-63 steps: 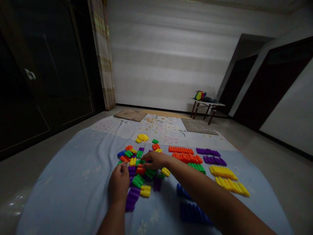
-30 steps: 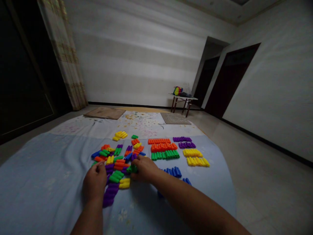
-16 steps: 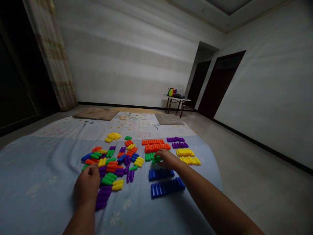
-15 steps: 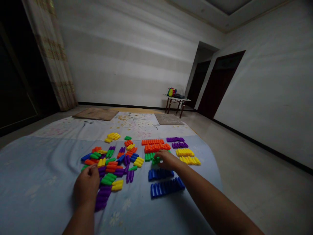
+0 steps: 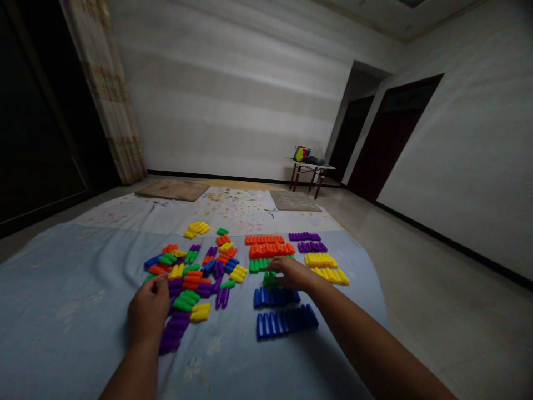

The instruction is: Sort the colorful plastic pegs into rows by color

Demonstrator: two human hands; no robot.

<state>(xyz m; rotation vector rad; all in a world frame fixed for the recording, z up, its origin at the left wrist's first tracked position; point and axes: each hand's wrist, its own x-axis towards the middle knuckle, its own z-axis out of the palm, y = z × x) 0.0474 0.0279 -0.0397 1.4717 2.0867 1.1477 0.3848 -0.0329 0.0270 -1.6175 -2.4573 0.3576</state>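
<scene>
My right hand has drawn a green block back from the green row at frame center, fingers pinching it above the blue rows. My left hand rests lower left, fingers curled beside the mixed pile; whether it grips anything, I cannot tell.

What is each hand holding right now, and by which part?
The right hand pinches a green block by its top edge. The left hand rests fisted beside the mixed pile; any hold is unclear.

Dim, banded light; soft, edges bent.
</scene>
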